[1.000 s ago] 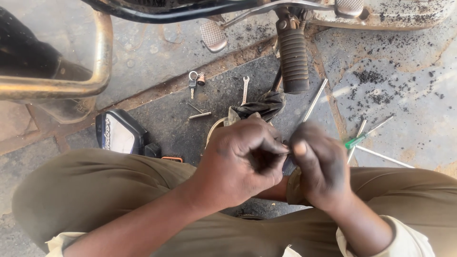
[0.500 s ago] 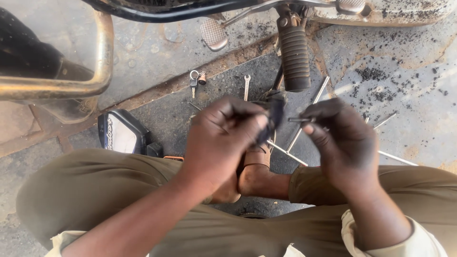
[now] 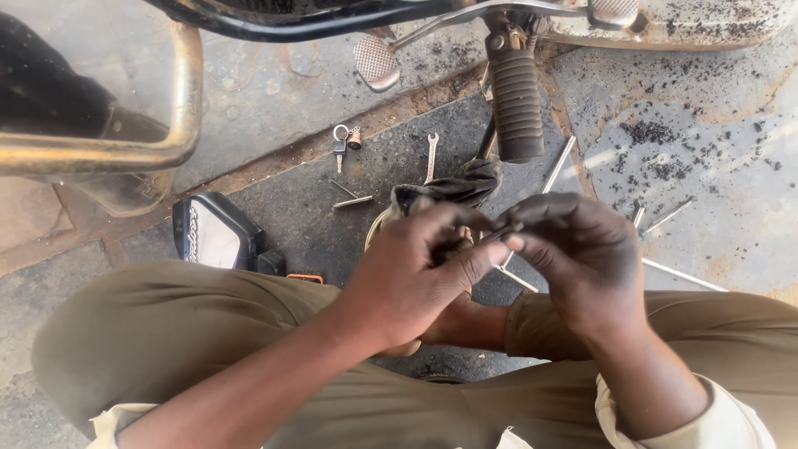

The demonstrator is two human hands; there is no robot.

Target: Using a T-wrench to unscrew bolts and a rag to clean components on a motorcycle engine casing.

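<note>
My left hand [image 3: 416, 274] and my right hand [image 3: 582, 249] meet in front of me, above my knees in khaki trousers. Between the fingertips of both hands sits a small dark metal part [image 3: 501, 234]; its exact shape is hidden by the fingers. Just behind the hands lies a dark rag [image 3: 453, 187] on the ground. Above it hangs the ribbed rubber footrest [image 3: 516, 104] of a motorcycle.
On the dirty concrete lie a small spanner [image 3: 431, 155], keys on a ring [image 3: 342, 141], bolts [image 3: 352, 199] and thin metal rods [image 3: 559, 165]. A black side mirror [image 3: 214, 234] lies at the left. A chrome guard bar [image 3: 125, 150] and a brake pedal [image 3: 376, 62] stand nearby.
My hands rose from near my knees, moved apart with a small part in each, and have now come back together at the fingertips.
</note>
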